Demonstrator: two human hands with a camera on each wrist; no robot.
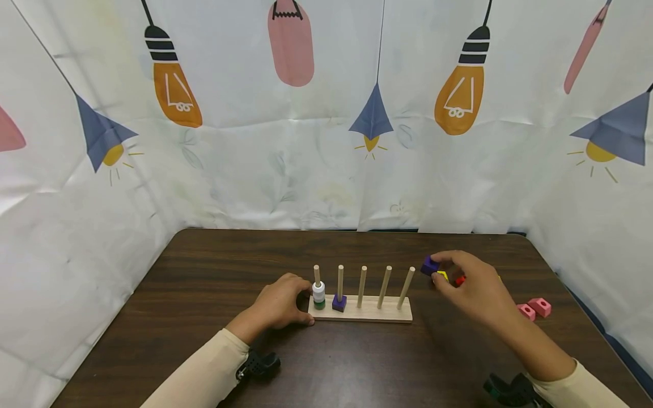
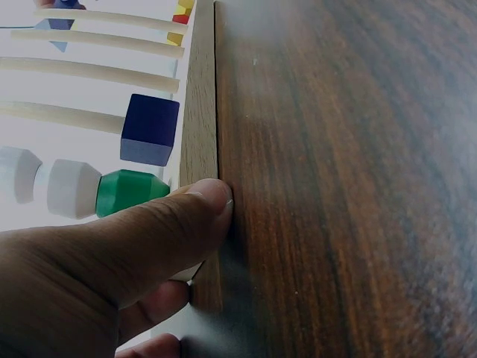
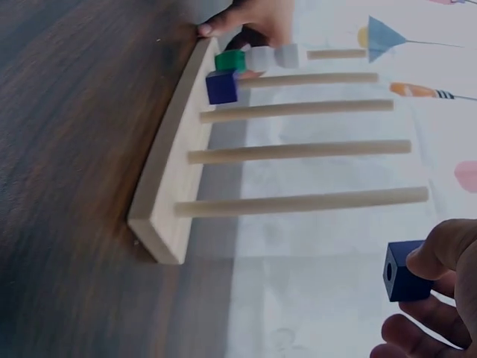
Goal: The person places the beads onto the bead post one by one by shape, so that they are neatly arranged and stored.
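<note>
A wooden peg board (image 1: pixel 369 315) with several upright pegs stands on the table. Its leftmost peg carries a green bead (image 2: pixel 128 192) at the bottom and two white beads (image 2: pixel 73 188) above. One purple cube bead (image 1: pixel 339 303) sits low on the second peg. My left hand (image 1: pixel 280 300) grips the board's left end, thumb on the front edge. Off the board's right end, my right hand (image 1: pixel 476 286) pinches another purple cube bead (image 3: pixel 406 272) between thumb and fingers; a hole shows in its face. The other three pegs are bare.
Two pink cube beads (image 1: pixel 539 307) lie on the table at the right. Yellow (image 1: pixel 442 275) and red beads (image 1: pixel 461 280) show partly behind my right hand. A patterned white cloth (image 1: pixel 326 187) hangs behind the dark wooden table (image 1: pixel 357 362).
</note>
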